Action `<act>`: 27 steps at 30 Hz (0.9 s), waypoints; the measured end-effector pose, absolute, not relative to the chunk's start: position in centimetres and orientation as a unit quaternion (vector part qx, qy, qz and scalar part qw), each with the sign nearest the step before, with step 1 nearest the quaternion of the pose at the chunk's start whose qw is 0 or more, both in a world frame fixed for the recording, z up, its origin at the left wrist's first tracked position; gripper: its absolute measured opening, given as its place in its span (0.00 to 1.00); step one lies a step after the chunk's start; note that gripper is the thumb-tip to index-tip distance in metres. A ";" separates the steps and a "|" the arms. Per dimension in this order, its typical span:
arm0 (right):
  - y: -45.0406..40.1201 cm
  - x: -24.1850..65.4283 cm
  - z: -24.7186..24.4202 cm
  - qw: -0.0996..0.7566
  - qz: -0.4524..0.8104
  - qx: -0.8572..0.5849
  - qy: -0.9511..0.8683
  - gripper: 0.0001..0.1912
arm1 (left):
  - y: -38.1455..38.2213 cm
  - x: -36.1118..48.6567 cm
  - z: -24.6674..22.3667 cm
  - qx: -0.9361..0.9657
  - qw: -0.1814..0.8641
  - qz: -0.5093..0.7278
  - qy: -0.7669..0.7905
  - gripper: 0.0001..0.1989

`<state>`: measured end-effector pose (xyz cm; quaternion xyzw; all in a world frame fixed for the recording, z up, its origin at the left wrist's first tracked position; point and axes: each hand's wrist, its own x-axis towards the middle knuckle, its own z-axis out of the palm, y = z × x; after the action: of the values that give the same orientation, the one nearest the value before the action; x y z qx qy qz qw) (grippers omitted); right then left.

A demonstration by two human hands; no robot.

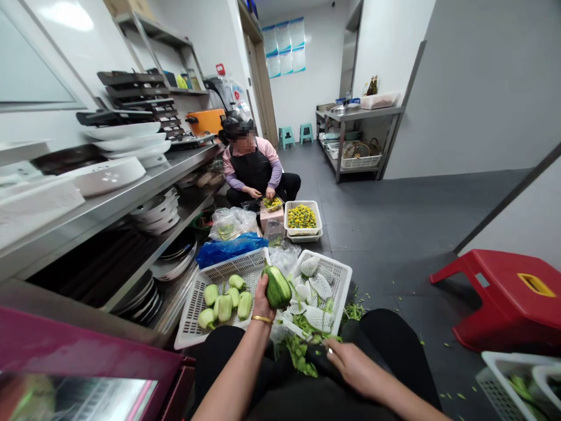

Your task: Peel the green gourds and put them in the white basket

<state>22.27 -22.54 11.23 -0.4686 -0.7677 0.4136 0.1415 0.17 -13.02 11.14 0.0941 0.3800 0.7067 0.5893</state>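
My left hand [263,299] is wrapped round a dark green striped gourd [277,287], which is partly peeled with paler stripes. My right hand [346,358] is closed low over my lap, around the handle of a peeler [312,339] whose exact shape is hard to make out. Green peelings [300,354] lie between my knees below the gourd. A white basket [186,318] at the left holds several pale peeled gourds [225,307]. Another white basket [344,278] at the right contains foam nets and peelings.
Ahead, a crouching person [250,166] handles yellow flowers beside a flower-filled basket [302,216]. Steel shelves [175,175] with dishes run along the left. A red stool [504,298] and a white basket [499,374] stand at the right.
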 end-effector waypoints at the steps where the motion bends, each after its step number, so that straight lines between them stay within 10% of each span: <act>1: -21.7 22.5 12.1 0.142 0.412 -0.472 -0.766 0.18 | -13.1 0.4 11.2 0.078 0.602 0.699 0.378 0.15; 7: -14.9 18.4 18.6 0.234 0.339 -0.499 -0.762 0.19 | -13.9 1.9 11.7 0.112 0.649 0.664 0.353 0.16; 14: -21.4 19.3 11.7 0.203 0.349 -0.492 -0.771 0.20 | -12.9 1.1 11.9 0.090 0.563 0.728 0.380 0.13; 22: -17.7 18.5 14.4 0.240 0.311 -0.499 -0.773 0.21 | -12.9 2.5 11.4 0.015 0.627 0.687 0.368 0.15; 27: -21.8 20.0 9.6 0.123 0.368 -0.508 -0.769 0.21 | -12.6 1.2 11.1 -0.013 0.588 0.708 0.391 0.14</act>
<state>19.95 -21.84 9.57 -0.5083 -0.7686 0.3684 0.1231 1.19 -12.59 11.13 -0.0128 0.3905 0.7083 0.5879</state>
